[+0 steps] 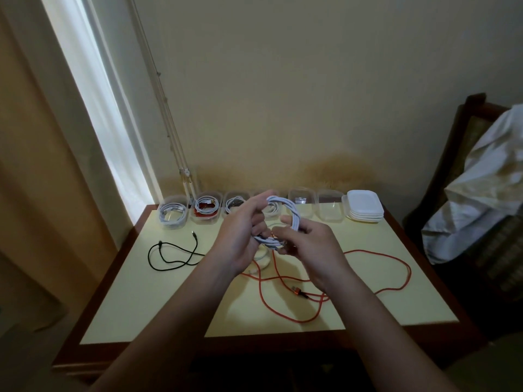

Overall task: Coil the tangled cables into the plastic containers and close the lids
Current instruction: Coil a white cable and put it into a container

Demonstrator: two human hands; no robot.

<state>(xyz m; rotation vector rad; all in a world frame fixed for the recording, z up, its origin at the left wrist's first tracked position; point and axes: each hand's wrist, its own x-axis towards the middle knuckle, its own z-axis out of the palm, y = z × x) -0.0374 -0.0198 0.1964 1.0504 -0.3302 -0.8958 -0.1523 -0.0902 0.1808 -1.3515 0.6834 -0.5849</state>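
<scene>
Head view: a white cable (284, 212), wound into a loose ring of several turns, is held up in the air over the middle of the table (127, 292), in front of the back row of containers. Both hands have hold of it. The left hand (243, 236) has its fingers curled around the ring's left and lower side. The right hand (308, 244) pinches the lower right part, with its thumb hooked through the loop. The top of the ring stands free above the fingers.

Below the hands, partly hidden by them, lies what looks like a clear container (263, 260). An orange cable (382, 261) sprawls in wide loops over the table's near and right side, passing under both wrists, with its plug near the right forearm. A black cable (169, 256) lies loose to the left, well apart from the hands.

Along the back edge stands a row of clear containers (172, 213). The three on the left hold coiled cables, the fourth is mostly hidden behind the raised ring, and two more stand to the right. A stack of white lids (365, 206) ends the row. A chair (475, 114) draped with pale cloth stands at the right.
</scene>
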